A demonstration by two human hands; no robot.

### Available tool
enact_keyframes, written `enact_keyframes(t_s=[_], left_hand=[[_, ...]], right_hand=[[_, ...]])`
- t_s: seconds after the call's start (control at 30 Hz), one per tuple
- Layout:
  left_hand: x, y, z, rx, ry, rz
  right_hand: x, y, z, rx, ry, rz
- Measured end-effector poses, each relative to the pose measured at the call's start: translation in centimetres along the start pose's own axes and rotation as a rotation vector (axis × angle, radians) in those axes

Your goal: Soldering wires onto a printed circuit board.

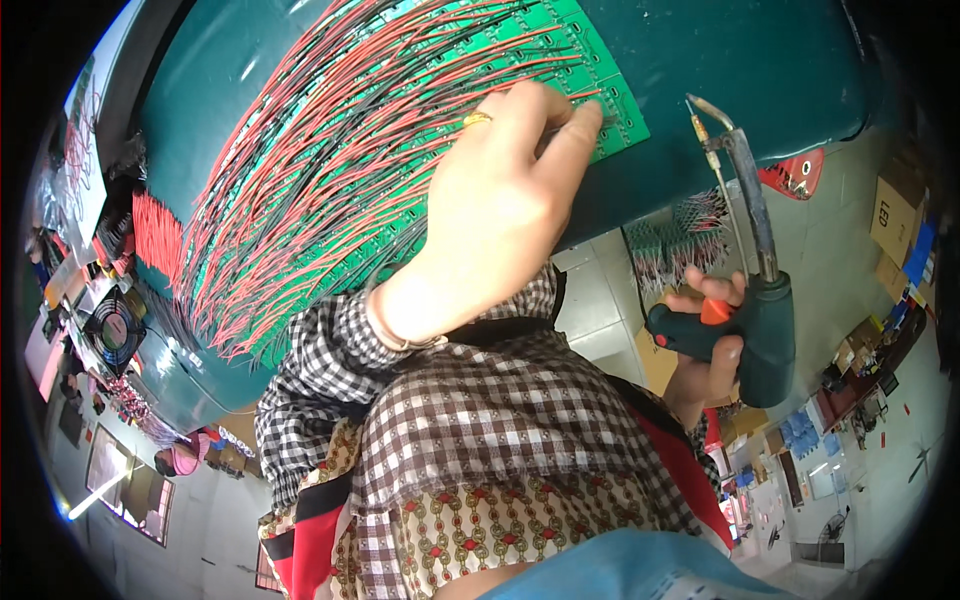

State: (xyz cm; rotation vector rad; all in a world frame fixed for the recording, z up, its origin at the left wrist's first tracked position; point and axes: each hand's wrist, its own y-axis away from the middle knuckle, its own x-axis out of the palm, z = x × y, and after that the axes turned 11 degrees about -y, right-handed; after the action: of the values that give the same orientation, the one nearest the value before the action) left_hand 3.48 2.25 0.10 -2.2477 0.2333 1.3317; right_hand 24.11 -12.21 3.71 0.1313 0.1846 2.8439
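Observation:
My left hand [508,205], with a yellow ring on one finger, lies over a green circuit board panel [612,92]. Its thumb and fingertips are pinched together near the panel's right corner; whatever is between them is too hidden to name. Many red and black wires [330,170] run from the panel in a dense bundle toward the left, passing under the hand. My right hand [705,340] is wrapped around the dark green handle of a soldering gun [765,335] with an orange trigger. The gun's metal tip points up, to the right of the panel and apart from it.
The panel rests on a dark green table [740,60]. A small black fan [113,330] stands at the left beside red wires [157,235]. More wired boards [685,235] lie below the table's right edge. A cardboard box [890,215] is at the far right; another person [183,455] is at lower left.

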Motion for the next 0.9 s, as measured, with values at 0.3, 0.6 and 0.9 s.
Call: enact_keyframes(t_s=[0.3,0.6,0.9], left_hand=[[1.1,0.3,0.3,0.058,-0.012,-0.118],[0.3,0.0,-0.1,-0.004,-0.011,-0.051],[0.1,-0.1,-0.2,-0.023,-0.007,-0.026]], right_hand=[[0.7,0.2,1.5,0.106,0.118,0.010],[-0.7,0.3,1.2,0.224,0.116,0.154],[0.4,-0.5,1.5,0.153,0.072,0.161]])
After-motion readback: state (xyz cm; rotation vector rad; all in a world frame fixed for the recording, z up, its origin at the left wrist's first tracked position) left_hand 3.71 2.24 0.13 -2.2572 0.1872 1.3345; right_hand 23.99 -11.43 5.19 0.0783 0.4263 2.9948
